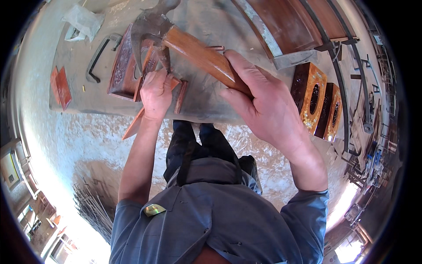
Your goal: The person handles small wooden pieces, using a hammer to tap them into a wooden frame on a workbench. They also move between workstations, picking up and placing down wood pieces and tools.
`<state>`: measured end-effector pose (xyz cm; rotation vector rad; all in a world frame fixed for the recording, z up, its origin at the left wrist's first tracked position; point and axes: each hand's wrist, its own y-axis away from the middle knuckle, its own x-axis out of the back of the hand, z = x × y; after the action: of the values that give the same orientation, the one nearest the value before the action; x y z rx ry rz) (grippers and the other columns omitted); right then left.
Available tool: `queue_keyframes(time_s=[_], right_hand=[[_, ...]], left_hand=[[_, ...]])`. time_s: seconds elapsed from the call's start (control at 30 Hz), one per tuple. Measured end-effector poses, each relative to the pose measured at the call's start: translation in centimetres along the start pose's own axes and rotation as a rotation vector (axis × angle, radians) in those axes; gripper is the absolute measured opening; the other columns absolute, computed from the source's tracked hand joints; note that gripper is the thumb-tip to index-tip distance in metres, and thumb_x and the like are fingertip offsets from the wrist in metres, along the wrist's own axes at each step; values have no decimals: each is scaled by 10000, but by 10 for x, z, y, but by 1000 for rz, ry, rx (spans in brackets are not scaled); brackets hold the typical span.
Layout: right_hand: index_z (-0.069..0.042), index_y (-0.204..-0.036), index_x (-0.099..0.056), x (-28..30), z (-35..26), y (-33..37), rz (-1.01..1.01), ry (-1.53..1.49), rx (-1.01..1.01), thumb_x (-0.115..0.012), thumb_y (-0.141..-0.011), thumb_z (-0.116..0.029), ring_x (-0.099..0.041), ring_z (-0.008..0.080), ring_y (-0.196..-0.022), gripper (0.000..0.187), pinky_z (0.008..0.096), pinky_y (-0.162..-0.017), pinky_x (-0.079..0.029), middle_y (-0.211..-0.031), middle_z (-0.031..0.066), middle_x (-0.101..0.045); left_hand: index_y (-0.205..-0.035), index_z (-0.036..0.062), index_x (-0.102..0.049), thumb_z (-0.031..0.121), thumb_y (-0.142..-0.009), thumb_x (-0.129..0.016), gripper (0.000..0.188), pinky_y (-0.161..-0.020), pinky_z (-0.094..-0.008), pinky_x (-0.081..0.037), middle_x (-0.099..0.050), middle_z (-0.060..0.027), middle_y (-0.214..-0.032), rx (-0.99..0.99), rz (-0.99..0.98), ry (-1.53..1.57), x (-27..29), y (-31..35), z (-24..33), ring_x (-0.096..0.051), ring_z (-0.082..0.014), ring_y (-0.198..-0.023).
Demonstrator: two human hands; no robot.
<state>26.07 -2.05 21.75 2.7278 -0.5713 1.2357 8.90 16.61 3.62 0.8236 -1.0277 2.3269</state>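
A claw hammer [198, 52] with a glossy wooden handle and dark metal head is gripped by my right hand [272, 103], fingers wrapped round the handle. The hammer head hangs over my left hand [156, 93], its striking face close to the thumb. That left hand is closed, thumb and fingers pressed together; whatever they pinch is hidden. A reddish wooden strip [133, 125] passes beneath the left hand and juts past the table edge. Just beyond lies a carved dark-red wooden box [121, 72], partly covered by the hammer and hand. A short wooden piece [180, 97] lies right of the left hand.
On the worktable [211, 105] are a black-handled tool [97, 59], red wooden pieces [63, 88] and a plastic bag [85, 21]. Two decorated boxes [314, 94] stand at the right, below a large wooden panel [285, 24]. Metal rods [92, 209] lie on the floor at left.
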Motion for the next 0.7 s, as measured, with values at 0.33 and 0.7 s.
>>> queue_keyframes(time_s=[0.33,0.7], right_hand=[[-29,-1335,-530,-2,4,0,43,3,14,-716,-854,-138,-661,369,-1018,527,395,-835,-526,-1150,228,-643],[-52,-1358,-511,3,1,-2,-50,77,-23,-725,-847,-136,-665,385,-948,561,407,-803,-530,-1084,231,-651]], left_hand=[[-959,46,-665,64,-828,-684,133,-665,-415,-504,-643,-132,-841,24,-26,-8,1,0,4,-625,-336,-794],[-958,36,-659,51,-818,-696,145,-683,-412,-513,-653,-139,-862,19,-32,-38,0,3,0,-631,-343,-813]])
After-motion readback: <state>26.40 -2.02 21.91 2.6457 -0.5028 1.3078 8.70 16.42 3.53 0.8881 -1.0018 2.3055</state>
